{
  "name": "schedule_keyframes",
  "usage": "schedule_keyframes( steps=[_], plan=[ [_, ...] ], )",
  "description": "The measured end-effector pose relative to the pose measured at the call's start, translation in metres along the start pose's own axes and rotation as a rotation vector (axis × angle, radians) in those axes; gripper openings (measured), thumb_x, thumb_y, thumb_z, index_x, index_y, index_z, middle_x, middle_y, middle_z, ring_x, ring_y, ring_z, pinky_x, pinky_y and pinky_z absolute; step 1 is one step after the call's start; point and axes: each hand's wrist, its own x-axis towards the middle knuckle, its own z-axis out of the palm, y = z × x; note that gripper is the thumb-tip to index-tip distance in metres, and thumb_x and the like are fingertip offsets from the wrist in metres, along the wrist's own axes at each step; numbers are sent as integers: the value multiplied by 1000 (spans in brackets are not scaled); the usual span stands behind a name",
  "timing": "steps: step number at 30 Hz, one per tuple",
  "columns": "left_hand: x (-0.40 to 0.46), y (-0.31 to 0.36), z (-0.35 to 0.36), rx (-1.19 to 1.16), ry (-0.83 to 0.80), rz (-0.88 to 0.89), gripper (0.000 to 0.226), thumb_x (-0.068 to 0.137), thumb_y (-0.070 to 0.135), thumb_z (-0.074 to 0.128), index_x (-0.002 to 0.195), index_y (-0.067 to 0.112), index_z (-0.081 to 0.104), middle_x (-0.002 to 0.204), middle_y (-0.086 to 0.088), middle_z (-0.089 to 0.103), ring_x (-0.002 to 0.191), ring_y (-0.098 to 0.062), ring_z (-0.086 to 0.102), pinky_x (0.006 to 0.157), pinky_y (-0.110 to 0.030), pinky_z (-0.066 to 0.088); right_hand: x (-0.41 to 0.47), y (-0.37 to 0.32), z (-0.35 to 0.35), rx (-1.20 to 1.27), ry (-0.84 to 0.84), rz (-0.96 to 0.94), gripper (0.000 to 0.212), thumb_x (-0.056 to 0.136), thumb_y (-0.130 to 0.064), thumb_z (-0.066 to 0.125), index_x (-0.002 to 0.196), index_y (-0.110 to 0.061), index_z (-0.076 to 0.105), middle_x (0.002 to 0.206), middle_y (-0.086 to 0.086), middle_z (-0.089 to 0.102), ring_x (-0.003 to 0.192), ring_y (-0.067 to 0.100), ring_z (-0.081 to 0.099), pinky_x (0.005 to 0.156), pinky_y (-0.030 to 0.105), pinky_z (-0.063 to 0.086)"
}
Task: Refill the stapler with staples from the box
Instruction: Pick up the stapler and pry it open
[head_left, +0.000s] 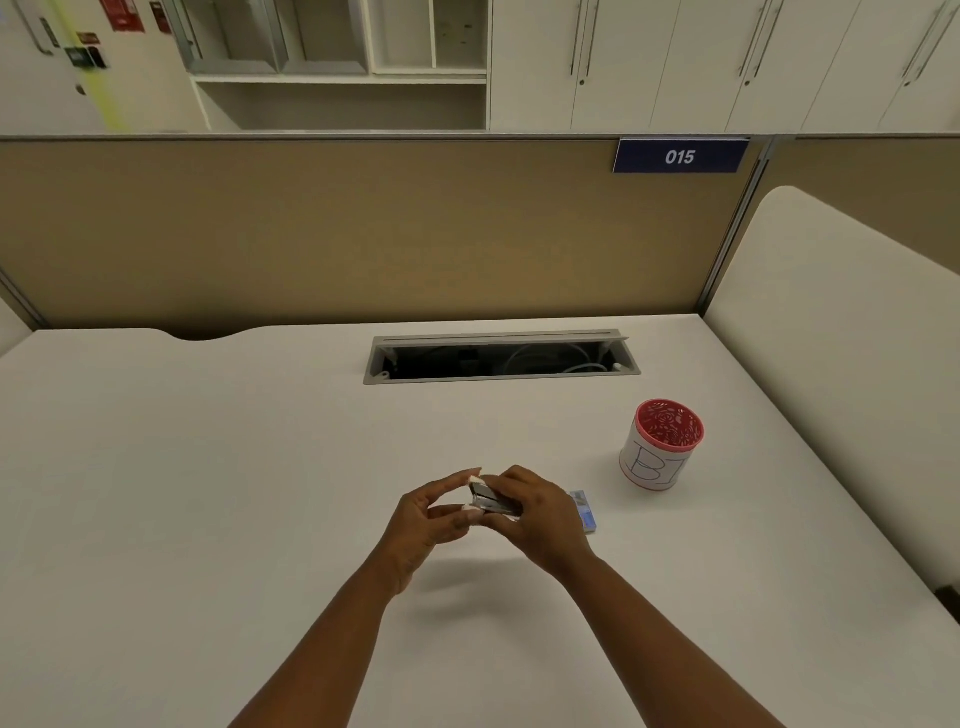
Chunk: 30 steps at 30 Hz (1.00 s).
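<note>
1. Both hands meet above the middle of the tabletop (208, 467), closer to its near edge than to the far one, and the small stapler (488, 500) sits between them, held up off the surface
2. The right hand (540, 514) wraps over the stapler's back half, fingers curled around the body; it carries the weight
3. The left hand (426, 519) comes in narrow, thumb and forefinger pinching at the stapler's front end, one fingertip above and one below, where the two metal arms part
4. The stapler's long axis runs roughly left to right across the person, front towards the left hand; the top and base look slightly split, but whether the magazine is truly open is too small to tell
5. The staple box (584, 512), a small blue pack, lies flat on the tabletop just beyond the right hand, partly hidden behind it, towards the right edge
6. That is the relation to watch: the box lies to the right, so the right hand is much the nearer, yet it is the one busy gripping
7. Further right and towards the far edge stands a red-rimmed pen cup (660, 447), well apart from the action
8. Judgement: this is the opening stage, no staples out of the box yet
</note>
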Motion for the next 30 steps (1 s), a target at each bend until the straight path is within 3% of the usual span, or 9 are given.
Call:
schedule_keyframes(
  steps=[3, 7, 12, 15, 18, 21, 23, 27, 30],
  plan=[
    [1, 0, -1, 1, 6, -3, 40, 77, 5, 69, 101, 36, 65, 91, 20, 73, 85, -7, 71, 79, -24, 56, 1, -1, 1, -22, 11, -5, 56, 74, -59, 41, 108, -20, 62, 90, 2, 66, 71, 8, 53, 55, 6, 26],
    [2, 3, -1, 19, 2, 16, 41, 78, 6, 68, 104, 38, 61, 104, 20, 66, 85, 0, 70, 74, -20, 57, 2, 0, 2, -37, 14, -3, 46, 79, -53, 54, 111, -20, 59, 93, 3, 65, 75, 11, 56, 57, 6, 28],
    [0, 2, -3, 15, 1, 10, 39, 76, 7, 69, 104, 35, 63, 110, 9, 66, 86, -6, 70, 74, -20, 57, 3, -1, 2, -44, -31, -5, 57, 76, -60, 43, 111, -18, 60, 96, 3, 65, 74, 9, 52, 56, 6, 24],
    [0, 2, -2, -5, 29, -3, 34, 76, 9, 70, 100, 33, 65, 105, 12, 68, 87, -7, 69, 75, -22, 57, 5, -1, 2, -22, -62, 13, 42, 81, -47, 57, 112, -18, 59, 94, 4, 64, 74, 8, 48, 56, 8, 26],
    [1, 4, -2, -15, 65, -22, 26, 76, 9, 70, 92, 29, 66, 96, 8, 70, 85, -9, 69, 75, -23, 57, 7, -2, 1, 25, -119, 58, 34, 84, -41, 58, 109, -18, 60, 92, 7, 65, 74, 12, 50, 58, 14, 31],
    [3, 6, 0, -20, 90, -40, 21, 77, 9, 70, 91, 24, 66, 94, -1, 70, 90, -15, 67, 78, -24, 55, 8, -4, 1, 90, -140, 121, 39, 82, -42, 59, 117, -25, 52, 94, 4, 68, 77, 15, 56, 66, 24, 42],
    [5, 8, 2, -4, 130, -86, 15, 78, 16, 69, 92, 16, 67, 97, -8, 70, 97, -23, 65, 79, -25, 55, 6, -5, 0, 124, -125, 162, 49, 82, -41, 60, 125, -29, 39, 98, 0, 67, 74, 13, 58, 64, 23, 44],
    [8, 13, 6, -58, 232, -308, 38, 79, 40, 64, 96, 6, 65, 90, -11, 68, 88, -25, 66, 75, -30, 55, -1, -4, -1, -35, -131, 0, 56, 80, -40, 64, 127, -26, 37, 116, -3, 58, 84, 15, 61, 68, 24, 45],
    [7, 17, 7, -12, 214, -405, 51, 77, 51, 61, 97, 5, 63, 85, -9, 66, 81, -24, 66, 70, -32, 57, -3, 0, 2, -147, -123, -87, 55, 77, -33, 68, 123, -24, 39, 110, 4, 62, 84, 25, 64, 65, 31, 47]
  ],
)
